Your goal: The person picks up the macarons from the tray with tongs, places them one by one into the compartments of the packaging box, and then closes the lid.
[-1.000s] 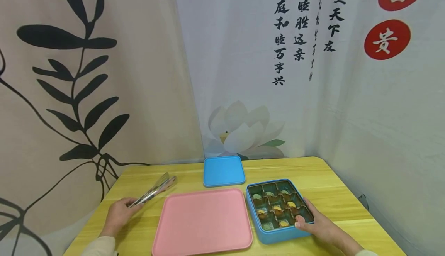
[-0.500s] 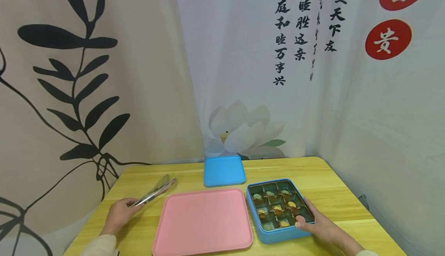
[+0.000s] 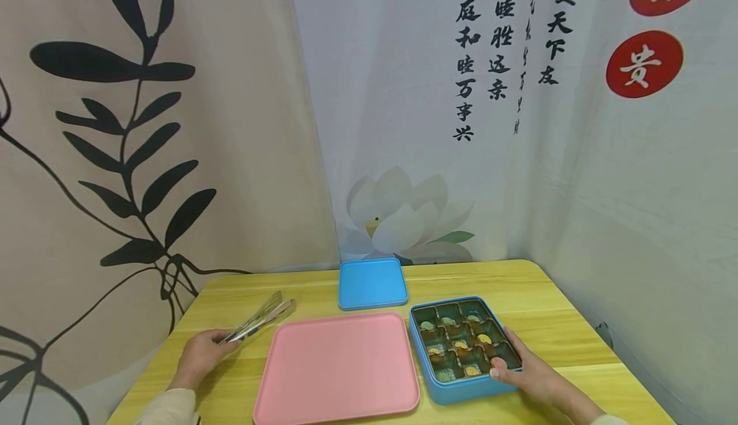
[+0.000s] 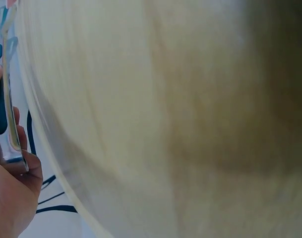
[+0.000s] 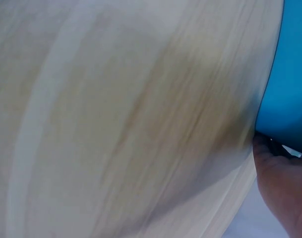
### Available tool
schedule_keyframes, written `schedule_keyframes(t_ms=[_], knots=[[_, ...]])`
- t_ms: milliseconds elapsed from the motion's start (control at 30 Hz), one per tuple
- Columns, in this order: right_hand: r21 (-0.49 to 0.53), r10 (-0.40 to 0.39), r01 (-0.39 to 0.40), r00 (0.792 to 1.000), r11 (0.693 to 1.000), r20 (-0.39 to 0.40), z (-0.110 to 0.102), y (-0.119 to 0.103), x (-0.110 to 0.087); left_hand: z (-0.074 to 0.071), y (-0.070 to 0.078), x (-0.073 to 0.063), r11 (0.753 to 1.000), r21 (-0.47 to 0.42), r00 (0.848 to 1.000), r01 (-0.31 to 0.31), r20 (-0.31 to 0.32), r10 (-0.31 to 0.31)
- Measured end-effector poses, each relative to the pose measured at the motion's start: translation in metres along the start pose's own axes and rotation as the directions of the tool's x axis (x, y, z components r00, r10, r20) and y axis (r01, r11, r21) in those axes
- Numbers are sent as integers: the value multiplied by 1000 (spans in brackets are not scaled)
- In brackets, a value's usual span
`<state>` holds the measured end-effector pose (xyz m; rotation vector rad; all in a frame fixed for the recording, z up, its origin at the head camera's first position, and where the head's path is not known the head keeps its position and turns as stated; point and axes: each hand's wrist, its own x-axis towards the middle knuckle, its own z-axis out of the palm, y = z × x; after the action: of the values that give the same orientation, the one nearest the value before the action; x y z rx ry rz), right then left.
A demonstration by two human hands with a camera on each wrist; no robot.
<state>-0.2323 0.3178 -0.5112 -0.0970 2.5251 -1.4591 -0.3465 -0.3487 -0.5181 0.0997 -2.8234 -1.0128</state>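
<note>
In the head view my left hand (image 3: 198, 356) holds a pair of metal tongs (image 3: 254, 324) by the handle end, left of the pink tray (image 3: 340, 367). The tongs point away and to the right, their arms a little spread, with nothing visible between the tips. The left wrist view shows the fingers round the tongs (image 4: 13, 119), which have a dark grip. At the right, my right hand (image 3: 533, 374) grips the near right corner of a blue box (image 3: 469, 391), thumb over the rim. Its divided insert (image 3: 452, 333) has several compartments with small pale green and yellow pieces.
A small blue lid-like tray (image 3: 371, 284) lies at the back of the wooden table (image 3: 461, 277). The pink tray, bare, sits between my hands, close to the box's left side. A printed curtain (image 3: 259, 124) hangs behind the table and along its right side.
The tongs' tips have dipped slightly and shifted a little to the right, while my left hand stays nearly in place. My right hand and the box have not visibly moved.
</note>
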Motion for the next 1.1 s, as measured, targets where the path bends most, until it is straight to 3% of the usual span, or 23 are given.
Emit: schedule_keyframes(t_ms=[467, 800, 1100], knots=[[23, -21, 21, 1000, 1000, 12, -1, -1, 0, -2, 5, 2, 998, 59, 1000, 9, 8, -9], [34, -35, 34, 999, 999, 11, 0, 1, 2, -4, 13, 5, 999, 34, 999, 20, 27, -21], [32, -39, 38, 999, 999, 15, 0, 2, 2, -6, 28, 12, 999, 36, 999, -37, 2, 37]])
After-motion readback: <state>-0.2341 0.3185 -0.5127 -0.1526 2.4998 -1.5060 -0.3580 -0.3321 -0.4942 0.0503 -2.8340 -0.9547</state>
